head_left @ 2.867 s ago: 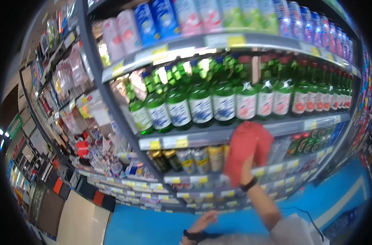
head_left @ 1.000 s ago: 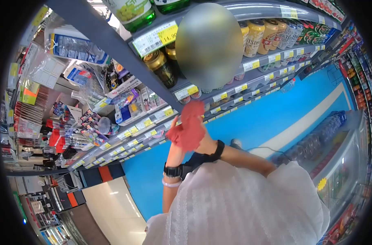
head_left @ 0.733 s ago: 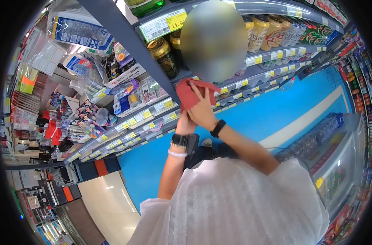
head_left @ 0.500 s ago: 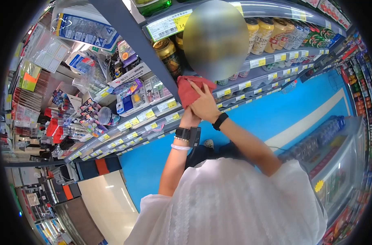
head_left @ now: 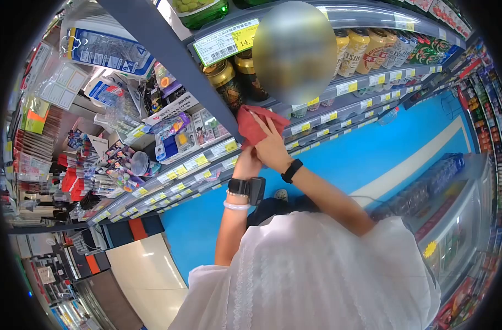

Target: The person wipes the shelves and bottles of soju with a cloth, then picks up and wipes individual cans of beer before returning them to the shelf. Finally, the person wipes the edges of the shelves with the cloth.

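A crumpled red cloth (head_left: 252, 125) lies against the front of a shelf, beside the grey upright post (head_left: 179, 60). My right hand (head_left: 271, 147) presses on the cloth from the right, its fingers stretched over it and slightly apart. Just left of it, my left hand (head_left: 249, 163) is at the cloth's lower edge, its fingers mostly hidden behind the cloth and the right hand. Gold and black cans (head_left: 223, 82) stand on the shelf right above the cloth.
More cans (head_left: 354, 52) line the shelf to the right, behind a blurred oval patch. Price tags run along the shelf edges. Packaged goods (head_left: 110, 52) hang at the left. Blue floor (head_left: 339, 165) lies below, with a glass-sided case (head_left: 460, 220) at the right.
Both hands have shifted slightly left and down in view, the left one more. The cloth has moved a little down with them, and a second dark can shows more fully.
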